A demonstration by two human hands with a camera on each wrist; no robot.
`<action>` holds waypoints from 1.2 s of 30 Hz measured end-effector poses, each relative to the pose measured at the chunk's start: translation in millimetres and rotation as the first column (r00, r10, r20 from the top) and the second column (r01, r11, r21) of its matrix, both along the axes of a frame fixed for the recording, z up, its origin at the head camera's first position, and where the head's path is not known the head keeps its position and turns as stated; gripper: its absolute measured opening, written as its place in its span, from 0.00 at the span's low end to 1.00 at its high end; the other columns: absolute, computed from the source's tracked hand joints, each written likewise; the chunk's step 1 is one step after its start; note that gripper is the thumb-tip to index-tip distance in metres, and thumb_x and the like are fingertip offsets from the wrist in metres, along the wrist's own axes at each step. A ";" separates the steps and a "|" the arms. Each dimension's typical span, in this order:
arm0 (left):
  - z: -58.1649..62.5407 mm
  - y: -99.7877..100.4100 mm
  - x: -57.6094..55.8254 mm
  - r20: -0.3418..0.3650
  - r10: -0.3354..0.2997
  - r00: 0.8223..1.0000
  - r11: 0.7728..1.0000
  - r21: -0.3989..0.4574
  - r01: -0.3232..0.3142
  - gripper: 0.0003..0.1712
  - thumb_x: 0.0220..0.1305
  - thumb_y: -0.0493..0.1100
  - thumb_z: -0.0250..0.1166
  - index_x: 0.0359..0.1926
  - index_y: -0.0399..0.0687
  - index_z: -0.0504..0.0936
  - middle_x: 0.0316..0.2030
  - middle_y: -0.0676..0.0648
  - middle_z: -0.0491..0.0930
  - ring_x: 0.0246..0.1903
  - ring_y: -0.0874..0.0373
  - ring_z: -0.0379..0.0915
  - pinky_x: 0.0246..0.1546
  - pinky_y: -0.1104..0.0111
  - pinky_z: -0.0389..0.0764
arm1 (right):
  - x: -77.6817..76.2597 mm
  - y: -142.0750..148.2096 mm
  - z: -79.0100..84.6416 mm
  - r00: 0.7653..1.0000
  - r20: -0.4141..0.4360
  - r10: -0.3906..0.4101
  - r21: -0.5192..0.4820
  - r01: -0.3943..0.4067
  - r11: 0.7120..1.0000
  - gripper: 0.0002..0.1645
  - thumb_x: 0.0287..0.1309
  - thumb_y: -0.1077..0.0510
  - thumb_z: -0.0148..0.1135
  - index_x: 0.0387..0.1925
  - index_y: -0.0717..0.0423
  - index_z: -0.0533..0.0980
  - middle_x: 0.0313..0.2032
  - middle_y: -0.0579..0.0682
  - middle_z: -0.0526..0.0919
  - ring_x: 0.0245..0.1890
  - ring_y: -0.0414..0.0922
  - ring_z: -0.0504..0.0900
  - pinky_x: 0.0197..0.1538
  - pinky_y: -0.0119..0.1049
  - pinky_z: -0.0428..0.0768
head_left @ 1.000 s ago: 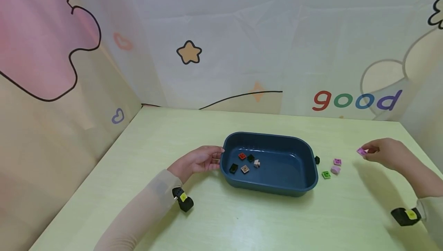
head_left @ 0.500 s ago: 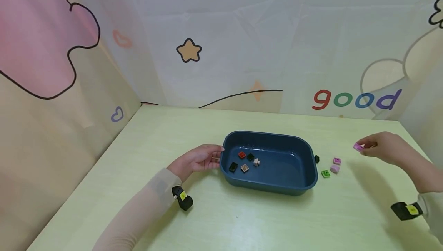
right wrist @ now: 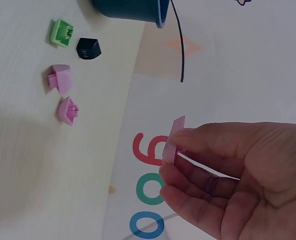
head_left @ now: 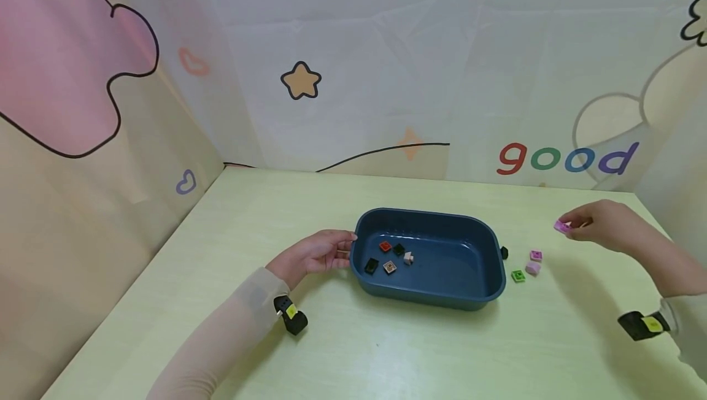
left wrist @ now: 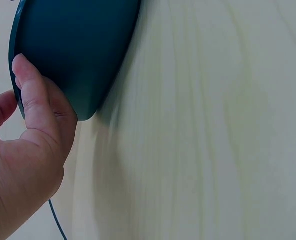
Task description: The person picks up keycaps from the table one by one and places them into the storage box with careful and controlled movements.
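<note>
In the head view my left hand [head_left: 312, 256] holds the left end of a dark blue plastic basin [head_left: 428, 302], thumb at the rim and fingers against the outer wall. My right hand [head_left: 610, 225] is raised over the table at the right, pinching a pink keycap [right wrist: 174, 141] between thumb and fingers. Below and left of it lie a pink keycap [head_left: 536, 256], a lighter pink keycap [head_left: 533, 269], a green keycap [head_left: 518, 276] and a black keycap [right wrist: 89, 49]. Inside the basin, toward its left end, are several keycaps, among them a red keycap [head_left: 385, 246] and a white keycap [head_left: 409, 257].
The pale green table [head_left: 353, 357] meets a printed cloth backdrop [head_left: 364, 81] along its far edge, with more cloth at both sides. Each wrist wears a small black camera, such as the left wrist camera [head_left: 291, 316].
My right hand has moved a little up and left with the pink keycap, toward the basin. The left hand and the loose keycaps have stayed in place.
</note>
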State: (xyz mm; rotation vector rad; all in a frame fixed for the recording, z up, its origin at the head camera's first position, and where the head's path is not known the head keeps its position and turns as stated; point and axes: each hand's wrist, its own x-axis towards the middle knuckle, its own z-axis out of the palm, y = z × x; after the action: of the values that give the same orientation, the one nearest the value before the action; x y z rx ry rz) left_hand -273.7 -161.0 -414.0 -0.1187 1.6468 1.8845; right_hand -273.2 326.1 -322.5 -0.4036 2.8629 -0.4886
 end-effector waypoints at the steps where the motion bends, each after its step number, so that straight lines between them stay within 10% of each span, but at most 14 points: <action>1: -0.1 -0.1 -0.2 -0.001 -0.001 1.000 1.000 0.001 0.001 0.14 0.77 0.40 0.51 0.33 0.49 0.79 0.26 0.55 0.81 0.25 0.66 0.79 0.27 0.79 0.85 | -0.5 -1.3 0.9 1.000 0.002 0.001 0.001 -0.001 1.000 0.21 0.63 0.65 0.64 0.52 0.77 0.77 0.40 0.68 0.86 0.37 0.55 0.84 0.41 0.53 0.87; 13: 0.7 -2.1 1.5 0.012 0.002 1.000 1.000 0.003 -0.002 0.15 0.78 0.40 0.51 0.32 0.49 0.79 0.25 0.55 0.81 0.25 0.66 0.79 0.27 0.79 0.85 | -6.8 -23.1 15.0 0.999 -0.019 0.038 -0.003 -0.038 0.999 0.20 0.63 0.64 0.64 0.53 0.75 0.78 0.37 0.61 0.87 0.35 0.49 0.82 0.36 0.39 0.83; 36: 1.6 -1.0 -0.2 0.012 0.004 1.000 1.000 -0.006 -0.003 0.12 0.78 0.40 0.51 0.35 0.48 0.79 0.26 0.54 0.81 0.25 0.66 0.80 0.28 0.78 0.86 | -16.1 -76.7 32.1 0.988 -0.065 0.142 -0.015 -0.144 0.990 0.17 0.63 0.62 0.66 0.51 0.68 0.82 0.39 0.56 0.89 0.38 0.47 0.84 0.39 0.41 0.87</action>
State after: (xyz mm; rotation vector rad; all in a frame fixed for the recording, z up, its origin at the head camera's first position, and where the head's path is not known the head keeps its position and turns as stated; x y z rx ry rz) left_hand -273.9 -162.0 -412.4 -0.1358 1.6455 1.8775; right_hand -289.2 249.4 -290.3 -0.6338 2.8642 -0.4860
